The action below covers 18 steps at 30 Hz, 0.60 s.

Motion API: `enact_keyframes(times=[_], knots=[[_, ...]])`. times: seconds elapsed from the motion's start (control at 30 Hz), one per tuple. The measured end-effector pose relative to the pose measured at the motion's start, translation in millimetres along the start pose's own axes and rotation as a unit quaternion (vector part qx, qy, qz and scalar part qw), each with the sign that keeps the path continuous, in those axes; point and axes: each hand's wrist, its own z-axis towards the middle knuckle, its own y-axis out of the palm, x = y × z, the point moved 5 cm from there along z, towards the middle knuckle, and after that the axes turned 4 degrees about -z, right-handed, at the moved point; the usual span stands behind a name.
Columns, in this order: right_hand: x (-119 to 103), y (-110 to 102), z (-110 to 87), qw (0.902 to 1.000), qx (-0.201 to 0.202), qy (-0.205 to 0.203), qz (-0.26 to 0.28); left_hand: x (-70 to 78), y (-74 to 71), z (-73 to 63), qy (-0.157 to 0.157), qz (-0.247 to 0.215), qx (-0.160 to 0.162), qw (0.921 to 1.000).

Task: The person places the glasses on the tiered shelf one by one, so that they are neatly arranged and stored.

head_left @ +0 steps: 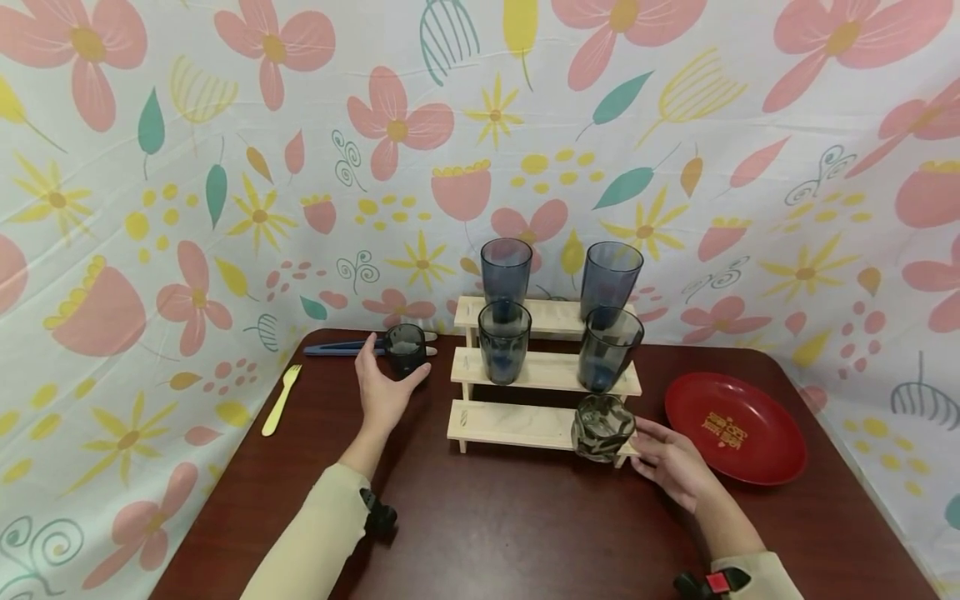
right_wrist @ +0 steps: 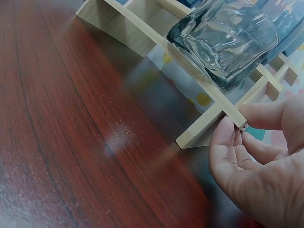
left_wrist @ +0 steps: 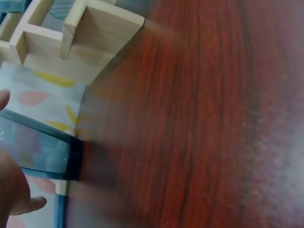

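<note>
A three-step wooden stand (head_left: 517,421) stands mid-table. My right hand (head_left: 673,460) pinches the right end of its lowest board between thumb and fingers, as the right wrist view shows up close. Just beside that grip, a short wavy glass (right_wrist: 228,45) sits on the same board. To the left, my left hand (head_left: 384,387) is spread around a small dark glass (head_left: 406,350) on the table, fingers and thumb on opposite sides. In the left wrist view this glass (left_wrist: 40,145) stands between the spread thumb and a fingertip, with a gap on the thumb side.
Tall blue-grey glasses stand in pairs: two on the top step (head_left: 506,271), two on the middle step (head_left: 504,346). Blue-handled tongs (head_left: 337,348) lie behind the small glass, a yellow fork (head_left: 281,402) at far left. Right of the stand lies a red plate (head_left: 772,446).
</note>
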Motion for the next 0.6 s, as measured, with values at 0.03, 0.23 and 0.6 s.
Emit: enact_keyframes(times=[0.03,0.23,0.6], knots=[[0,0,0.1,1.0000,-0.001,0.000,0.000,-2.0,1.8,1.2,-0.010,0.001,-0.005,0.9999],[1,1,0.6,1.0000,0.003,0.001,-0.003,-14.6,9.4,6.3,-0.050,-0.002,-0.026,0.9984],[2,0,-0.2,0.9999,0.004,-0.004,-0.014,-21.7,13.3,9.5,-0.044,-0.015,-0.030,0.9985]])
